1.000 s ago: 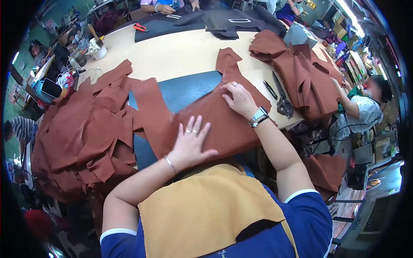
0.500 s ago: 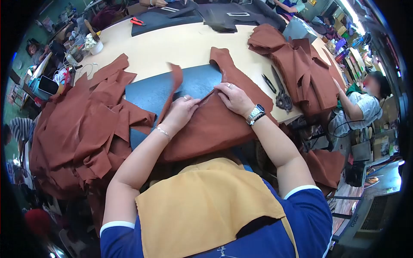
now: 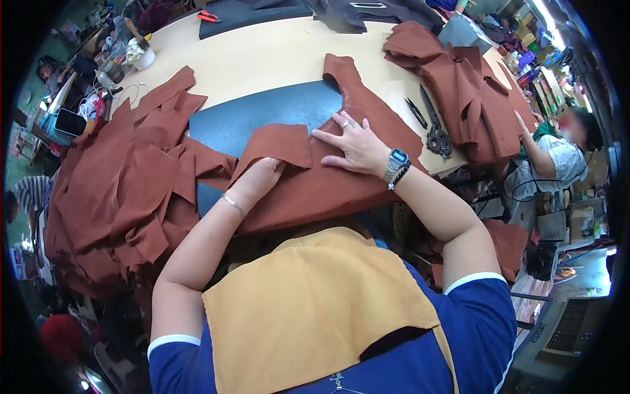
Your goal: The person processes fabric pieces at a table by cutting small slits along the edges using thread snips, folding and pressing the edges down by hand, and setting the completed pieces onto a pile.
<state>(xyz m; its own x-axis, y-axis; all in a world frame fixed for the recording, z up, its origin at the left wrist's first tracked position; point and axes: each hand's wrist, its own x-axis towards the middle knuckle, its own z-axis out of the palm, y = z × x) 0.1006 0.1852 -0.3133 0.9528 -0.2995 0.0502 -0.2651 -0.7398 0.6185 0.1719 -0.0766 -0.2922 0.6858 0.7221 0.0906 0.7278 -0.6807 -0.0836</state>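
Note:
A reddish-brown piece of fabric (image 3: 308, 197) lies in front of me, partly over a dark blue board (image 3: 262, 108). My left hand (image 3: 258, 180) is closed at the folded-over flap (image 3: 279, 143) of this piece, its fingertips hidden under the flap. Flat on the same fabric rests my right hand (image 3: 359, 148), fingers spread, the tips close to the flap's right edge. A strip of the piece reaches away over the board, curling at its far end. To the right of it, black scissors (image 3: 438, 139) lie beside a slim dark tool (image 3: 416, 113).
Heaped brown fabric (image 3: 125, 190) covers the table's left side, and another stack (image 3: 479, 98) sits at the right. A red cutter (image 3: 209, 16) rests on dark sheets at the back. A white pot (image 3: 140, 56) stands far left. Another person (image 3: 551, 157) is at the right.
The flap has been folded over toward the right, its underside now hidden. My left hand has slid slightly left and down, under it. My right hand has spread its fingers flat.

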